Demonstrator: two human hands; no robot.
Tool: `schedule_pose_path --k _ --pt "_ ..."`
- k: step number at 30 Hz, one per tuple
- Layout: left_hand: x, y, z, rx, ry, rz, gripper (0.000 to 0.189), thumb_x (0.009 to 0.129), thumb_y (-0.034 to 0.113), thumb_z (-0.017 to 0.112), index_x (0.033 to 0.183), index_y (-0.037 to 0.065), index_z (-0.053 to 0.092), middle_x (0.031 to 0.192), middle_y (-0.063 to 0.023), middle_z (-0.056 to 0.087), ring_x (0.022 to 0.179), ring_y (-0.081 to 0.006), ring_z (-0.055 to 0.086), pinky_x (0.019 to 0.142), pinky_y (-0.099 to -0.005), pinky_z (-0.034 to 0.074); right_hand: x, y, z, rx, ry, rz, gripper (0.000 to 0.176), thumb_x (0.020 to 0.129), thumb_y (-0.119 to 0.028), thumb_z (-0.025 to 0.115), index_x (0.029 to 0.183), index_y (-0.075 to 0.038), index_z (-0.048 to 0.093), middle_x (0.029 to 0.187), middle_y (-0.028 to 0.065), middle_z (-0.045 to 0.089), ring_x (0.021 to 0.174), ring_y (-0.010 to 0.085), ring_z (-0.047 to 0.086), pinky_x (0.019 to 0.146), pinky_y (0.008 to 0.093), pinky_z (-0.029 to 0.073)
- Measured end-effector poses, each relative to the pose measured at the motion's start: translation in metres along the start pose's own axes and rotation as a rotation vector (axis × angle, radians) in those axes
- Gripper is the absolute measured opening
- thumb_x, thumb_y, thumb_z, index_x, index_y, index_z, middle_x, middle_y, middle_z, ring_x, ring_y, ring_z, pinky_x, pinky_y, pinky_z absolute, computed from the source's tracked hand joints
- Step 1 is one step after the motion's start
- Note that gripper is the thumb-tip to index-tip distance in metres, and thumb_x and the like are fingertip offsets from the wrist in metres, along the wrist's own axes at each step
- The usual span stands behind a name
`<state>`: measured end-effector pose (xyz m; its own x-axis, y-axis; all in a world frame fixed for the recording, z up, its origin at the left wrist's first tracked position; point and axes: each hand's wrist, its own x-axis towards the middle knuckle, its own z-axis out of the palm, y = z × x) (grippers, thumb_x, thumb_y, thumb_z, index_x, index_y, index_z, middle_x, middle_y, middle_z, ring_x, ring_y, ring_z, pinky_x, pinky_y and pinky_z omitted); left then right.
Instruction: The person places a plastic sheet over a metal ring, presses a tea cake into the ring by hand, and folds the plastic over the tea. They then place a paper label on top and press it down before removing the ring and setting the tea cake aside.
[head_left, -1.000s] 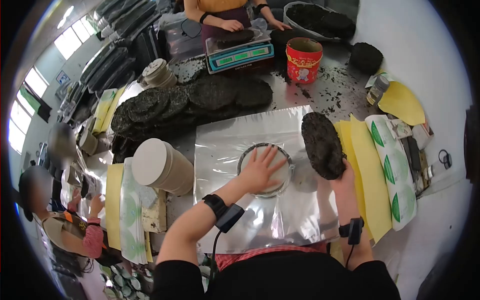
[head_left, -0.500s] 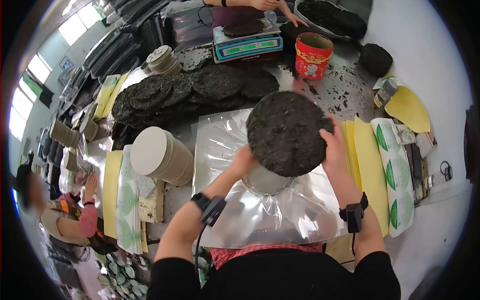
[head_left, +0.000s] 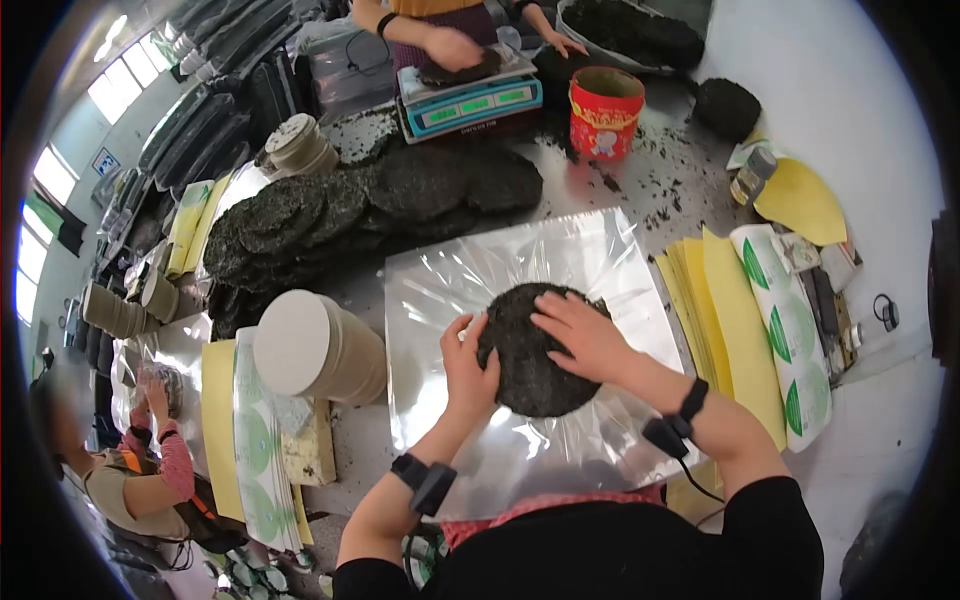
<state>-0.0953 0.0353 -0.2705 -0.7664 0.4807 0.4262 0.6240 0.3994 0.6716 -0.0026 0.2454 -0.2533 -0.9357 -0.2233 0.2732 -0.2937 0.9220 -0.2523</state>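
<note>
A dark, round cake of what looks like dried seaweed (head_left: pixel 535 385) lies flat on a stack of shiny clear plastic film (head_left: pixel 440 270). My left hand (head_left: pixel 470 368) rests against the cake's left edge, fingers apart and slightly curved. Across the cake's upper right, my right hand (head_left: pixel 585 338) lies with fingers spread on its top. The cake hides whatever is under it. A tall stack of pale round discs (head_left: pixel 345 350) stands left of the film.
More dark cakes (head_left: pixel 370 195) are piled behind the film. A co-worker's hand (head_left: pixel 455 48) is over a cake on a digital scale (head_left: pixel 475 105), beside a red bucket (head_left: pixel 605 120). Yellow sheets (head_left: pixel 740 350) and printed wrappers (head_left: pixel 785 335) lie right. Another person (head_left: pixel 130 480) works at left.
The cake has gone from tilted up in my right hand to flat on the film. My right hand moved onto its top, my left to its edge. The co-worker's hand came over the scale.
</note>
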Motion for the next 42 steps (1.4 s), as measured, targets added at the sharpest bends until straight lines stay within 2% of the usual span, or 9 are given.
schedule_pose_path --k 4,8,16,19,22,30,35,39,42 --pt "0.033 0.013 -0.003 -0.016 -0.723 0.466 0.087 0.076 0.026 0.076 0.142 -0.005 0.03 0.147 -0.0265 0.028 0.135 -0.0408 0.031 0.112 -0.0395 0.029 0.012 0.009 0.011 0.012 -0.179 -0.086 0.058 0.084 -0.029 0.063 0.132 -0.001 0.047 0.14 0.0158 0.045 0.134 0.0281 0.038 0.114 0.0415 0.028" --pt "0.052 0.006 0.024 0.211 -0.987 0.416 0.114 0.069 0.047 0.076 0.142 -0.016 0.014 0.147 -0.0346 0.02 0.139 -0.0446 0.022 0.114 -0.0413 0.025 0.023 0.011 0.021 -0.087 -0.454 0.012 0.088 0.07 -0.045 0.072 0.132 0.009 0.042 0.14 0.0251 0.042 0.135 0.034 0.036 0.116 0.0433 0.023" --pt "0.049 -0.006 0.042 0.395 -0.911 0.478 0.115 0.06 0.052 0.08 0.139 -0.012 0.027 0.144 -0.0327 0.028 0.132 -0.043 0.034 0.107 -0.0434 0.035 0.016 0.011 0.08 -0.206 -0.345 0.13 0.11 0.046 -0.047 0.084 0.13 0.012 0.044 0.141 0.0281 0.039 0.137 0.0366 0.03 0.117 0.0477 0.016" --pt "0.054 0.006 0.02 0.035 -0.784 0.362 0.062 0.075 0.038 0.072 0.12 -0.001 0.056 0.123 -0.0205 0.054 0.115 -0.0327 0.051 0.097 -0.0412 0.042 0.021 0.011 0.068 -0.022 -0.299 0.122 0.111 0.045 -0.043 0.086 0.131 0.011 0.042 0.139 0.028 0.041 0.137 0.037 0.031 0.116 0.0489 0.018" --pt "0.044 0.009 -0.005 0.504 -1.047 0.435 0.03 0.085 0.032 0.062 0.089 0.003 0.067 0.099 -0.0102 0.062 0.096 -0.027 0.055 0.085 -0.04 0.044 0.026 0.007 0.057 -0.012 -0.277 0.103 0.113 0.044 -0.041 0.088 0.133 0.01 0.04 0.139 0.0271 0.041 0.137 0.0378 0.03 0.116 0.047 0.019" --pt "0.05 0.006 0.0 0.505 -1.095 0.429 0.03 0.089 0.032 0.057 0.084 0.004 0.067 0.084 -0.0111 0.066 0.092 -0.0313 0.06 0.083 -0.0401 0.046 0.02 0.005 0.033 0.099 -0.392 0.089 0.107 0.059 -0.036 0.086 0.147 -0.015 0.029 0.152 0.0175 0.025 0.14 0.0388 0.024 0.108 0.0546 0.032" --pt "0.072 -0.015 -0.07 0.215 0.3 0.205 0.043 0.08 0.013 0.071 0.117 -0.001 0.054 0.097 -0.0124 0.064 0.088 -0.0325 0.061 0.08 -0.0374 0.05 0.03 -0.005 0.053 -0.004 -0.482 0.181 0.124 0.049 -0.041 0.089 0.15 -0.023 0.019 0.156 0.0158 0.015 0.142 0.0433 0.015 0.104 0.0662 0.028" --pt "0.066 -0.082 -0.03 -0.505 -0.028 -1.075 0.041 0.085 0.011 0.069 0.118 -0.003 0.051 0.093 -0.0054 0.062 0.086 -0.0188 0.058 0.065 -0.0314 0.049 0.037 -0.007 0.062 -0.032 -0.496 0.211 0.124 0.05 -0.04 0.09 0.15 -0.025 0.019 0.156 0.0142 0.015 0.142 0.042 0.013 0.102 0.0694 0.027" --pt "0.085 -0.035 -0.037 -0.278 -0.244 -0.293 0.038 0.083 0.006 0.068 0.116 0.0 0.051 0.086 -0.003 0.061 0.083 -0.0161 0.058 0.065 -0.0304 0.047 0.035 -0.005 0.059 -0.024 -0.431 0.206 0.122 0.05 -0.037 0.09 0.15 -0.025 0.021 0.154 0.0138 0.019 0.142 0.0411 0.015 0.103 0.0682 0.027"
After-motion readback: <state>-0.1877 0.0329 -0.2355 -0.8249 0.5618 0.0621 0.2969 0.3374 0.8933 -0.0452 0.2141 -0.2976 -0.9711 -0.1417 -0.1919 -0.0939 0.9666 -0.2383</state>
